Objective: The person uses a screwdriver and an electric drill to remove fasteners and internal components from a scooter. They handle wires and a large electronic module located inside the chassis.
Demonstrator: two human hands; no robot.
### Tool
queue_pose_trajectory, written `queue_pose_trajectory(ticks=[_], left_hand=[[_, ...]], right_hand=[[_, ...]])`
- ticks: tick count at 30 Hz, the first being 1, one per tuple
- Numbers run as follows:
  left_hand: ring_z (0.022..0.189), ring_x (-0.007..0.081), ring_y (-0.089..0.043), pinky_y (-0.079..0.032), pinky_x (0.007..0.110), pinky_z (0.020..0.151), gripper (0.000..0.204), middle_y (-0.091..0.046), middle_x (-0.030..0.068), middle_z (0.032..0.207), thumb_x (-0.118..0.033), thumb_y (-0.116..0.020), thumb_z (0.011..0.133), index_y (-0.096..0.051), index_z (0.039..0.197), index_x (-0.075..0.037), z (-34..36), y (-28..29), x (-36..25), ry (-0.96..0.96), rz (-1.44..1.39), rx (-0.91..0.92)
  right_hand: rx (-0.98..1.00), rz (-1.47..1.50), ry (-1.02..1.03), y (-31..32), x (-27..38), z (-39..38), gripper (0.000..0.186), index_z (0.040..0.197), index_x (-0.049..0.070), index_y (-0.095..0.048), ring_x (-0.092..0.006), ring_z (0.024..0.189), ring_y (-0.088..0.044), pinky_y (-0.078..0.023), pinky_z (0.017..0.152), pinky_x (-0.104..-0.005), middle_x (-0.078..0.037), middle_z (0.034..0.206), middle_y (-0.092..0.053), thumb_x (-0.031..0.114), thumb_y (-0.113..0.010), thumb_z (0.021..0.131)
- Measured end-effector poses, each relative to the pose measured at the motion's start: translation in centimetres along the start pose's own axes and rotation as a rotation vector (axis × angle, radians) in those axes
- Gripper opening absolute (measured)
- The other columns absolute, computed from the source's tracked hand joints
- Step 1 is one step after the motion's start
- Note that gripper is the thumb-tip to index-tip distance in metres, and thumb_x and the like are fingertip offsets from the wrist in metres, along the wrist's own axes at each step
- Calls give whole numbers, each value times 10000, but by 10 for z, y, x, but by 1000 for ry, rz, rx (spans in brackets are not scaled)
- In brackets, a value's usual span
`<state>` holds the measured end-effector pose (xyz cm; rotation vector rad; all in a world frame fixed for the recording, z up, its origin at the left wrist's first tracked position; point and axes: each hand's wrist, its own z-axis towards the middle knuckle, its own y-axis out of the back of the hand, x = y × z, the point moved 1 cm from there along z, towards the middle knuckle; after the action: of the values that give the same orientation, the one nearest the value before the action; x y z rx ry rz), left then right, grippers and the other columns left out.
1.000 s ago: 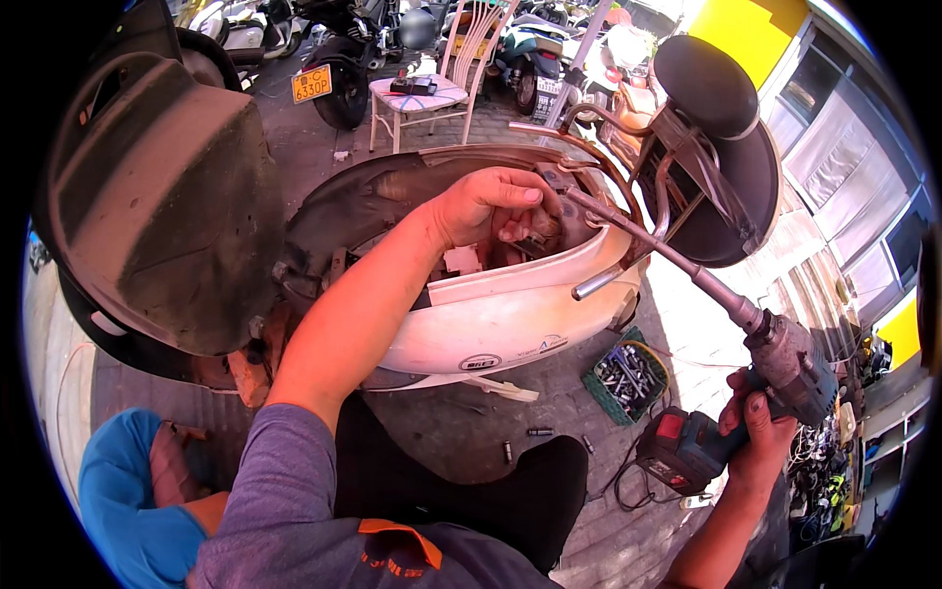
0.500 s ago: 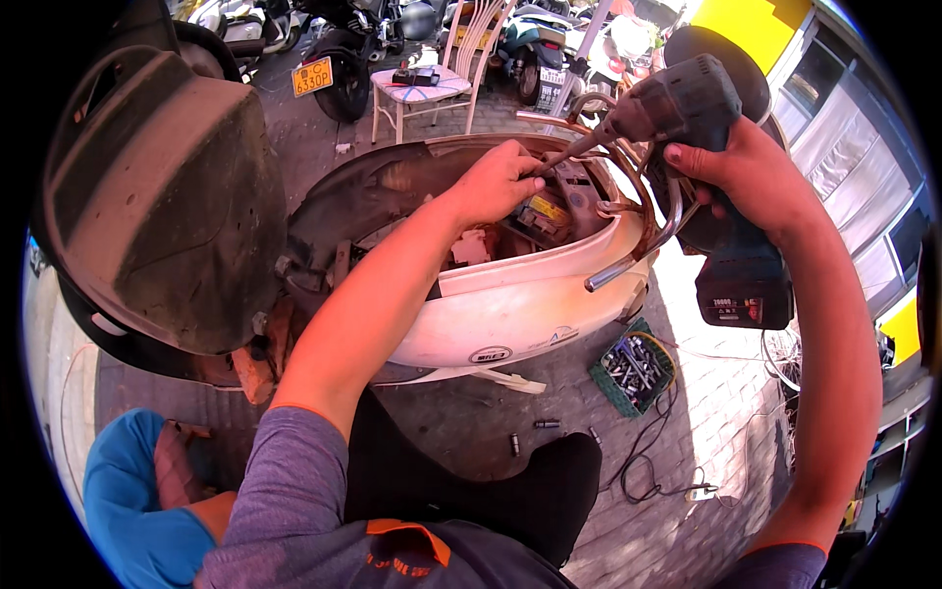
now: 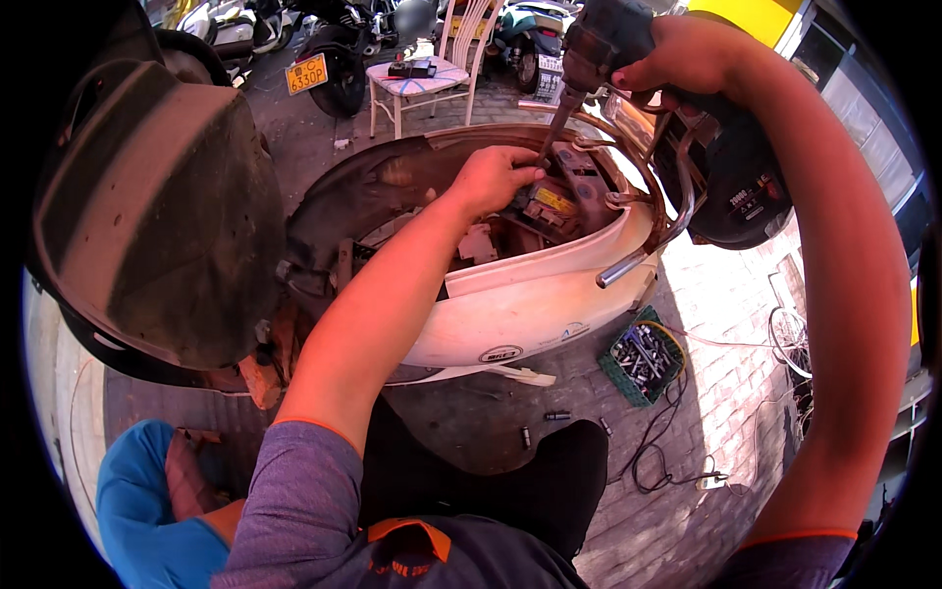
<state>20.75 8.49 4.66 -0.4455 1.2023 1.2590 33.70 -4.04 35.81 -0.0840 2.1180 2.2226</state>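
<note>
My right hand (image 3: 695, 61) is wrapped around the handle of a dark cordless impact wrench (image 3: 606, 41), raised above the scooter's rear. From the tool a long metal shaft (image 3: 557, 128) runs steeply down into the opened body of a white scooter (image 3: 510, 319). At the shaft's lower end, my left hand (image 3: 496, 179) is closed, thumb and fingertips pinching around the tip. What the tip meets is hidden by those fingers. A part with a yellow label (image 3: 552, 203) lies inside the body just below. The bent metal grab rail (image 3: 684, 187) curves around the scooter's rear.
The scooter's dark seat (image 3: 162, 216) stands tipped up at the left. A green basket of sockets (image 3: 643, 361) is on the paving, with loose sockets (image 3: 556, 415) and a black cable (image 3: 643, 471) nearby. Someone in blue (image 3: 147, 501) is low at the left. Behind stands a chair (image 3: 420, 86).
My right hand has lifted the impact wrench and swung it leftward, so the shaft stands steeper. The left hand stays by the tip. The view has shifted slightly.
</note>
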Motion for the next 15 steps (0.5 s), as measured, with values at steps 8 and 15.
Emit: queue_pose_trajectory(ticks=[8, 15], left_hand=[[1005, 234, -777, -579, 362, 939, 410, -832, 154, 1148, -300, -835, 986, -792, 1306, -47, 5, -2, 28, 54, -190, 20], [994, 234, -770, -574, 363, 945, 426, -831, 150, 1139, -327, -824, 993, -788, 1316, -51, 5, -6, 14, 82, -100, -2]], right_hand=[[33, -66, 66, -5, 12, -10, 400, 965, -31, -822, -158, 533, -653, -538, 558, -321, -77, 692, -709, 368, -832, 963], [96, 114, -40, -6, -12, 6, 421, 961, -33, -821, -170, 543, -649, -550, 586, -340, -94, 726, -733, 388, -837, 953]])
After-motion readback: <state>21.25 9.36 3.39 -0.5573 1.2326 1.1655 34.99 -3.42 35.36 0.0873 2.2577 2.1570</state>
